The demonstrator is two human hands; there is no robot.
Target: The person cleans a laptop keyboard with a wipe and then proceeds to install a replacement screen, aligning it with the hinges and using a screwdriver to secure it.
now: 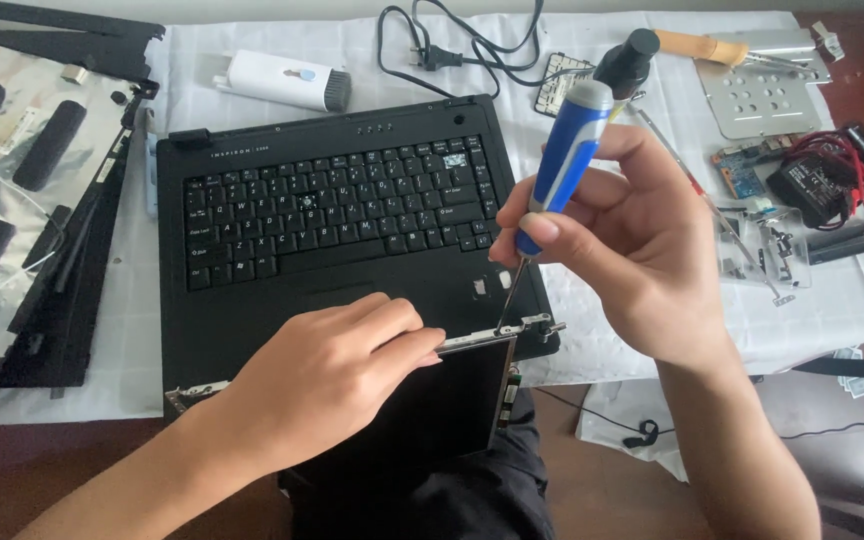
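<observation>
Head view of a partly stripped laptop [332, 230] on the white cloth [832, 300] that covers the desk [72, 450]. Your right hand [632, 230] closes around the blue handle of a screwdriver [564, 165], thumb and fingers wrapped tight; the shaft runs down and its tip meets the right hinge [532, 325] at the near right corner of the laptop base. Your left hand [322, 375] lies flat, fingers together, on the bare screen panel [452, 400], which hangs over the near edge of the desk towards your lap; this hand grips nothing, it presses the panel's top edge just left of the hinge.

Done, judging by how things lie: the screen bezel [62, 270] is already off and rests at far left over a foil sheet [12, 120], and small metal parts sit in a clear tray [767, 250] at right, beside a circuit board [742, 172] and a perforated plate [762, 95]. Left to do: the panel is not yet free, since both hinge brackets, the left one [197, 392] included, appear joined to the base. The keyboard [337, 205] remains in place. A power cord [452, 45] lies at the far edge.
</observation>
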